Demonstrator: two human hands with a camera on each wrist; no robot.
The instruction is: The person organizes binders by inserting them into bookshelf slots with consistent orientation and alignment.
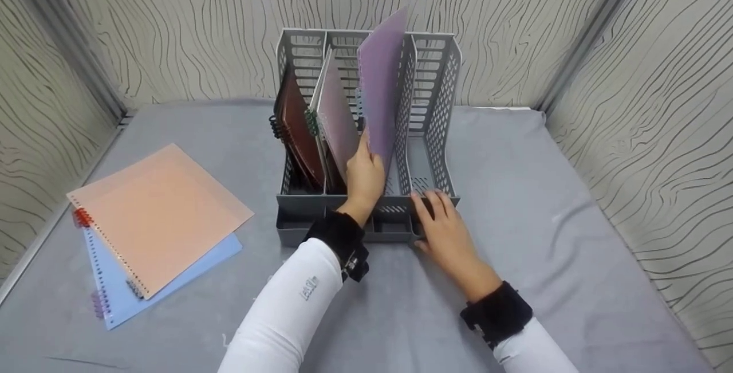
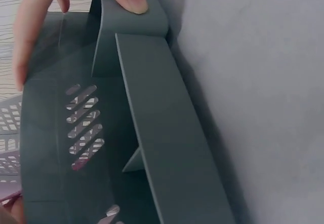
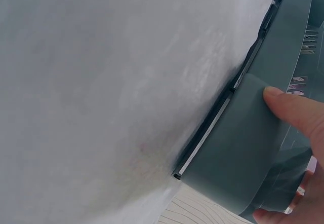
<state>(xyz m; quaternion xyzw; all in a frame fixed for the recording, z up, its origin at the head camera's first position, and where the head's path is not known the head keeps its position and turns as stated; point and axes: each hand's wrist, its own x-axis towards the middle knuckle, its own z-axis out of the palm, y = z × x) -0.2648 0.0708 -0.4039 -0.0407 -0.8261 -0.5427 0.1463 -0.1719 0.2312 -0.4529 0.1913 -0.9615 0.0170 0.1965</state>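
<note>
A grey file organizer with upright dividers and small front trays stands on the table. My left hand pinches the lower edge of a purple ring notebook, which stands tilted in the third compartment from the left. Only a bit of that hand shows at the lower left corner of the left wrist view. My right hand grips the organizer's front right corner, its thumb on the front wall and its fingers over the ledge. Dark red notebooks lean in the first compartment, a pale pink notebook in the second.
On the table's left, an orange ring notebook overlaps a blue notebook. The organizer's rightmost compartment shows its bare floor. Wood-patterned panels rise behind and at both sides of the grey cloth.
</note>
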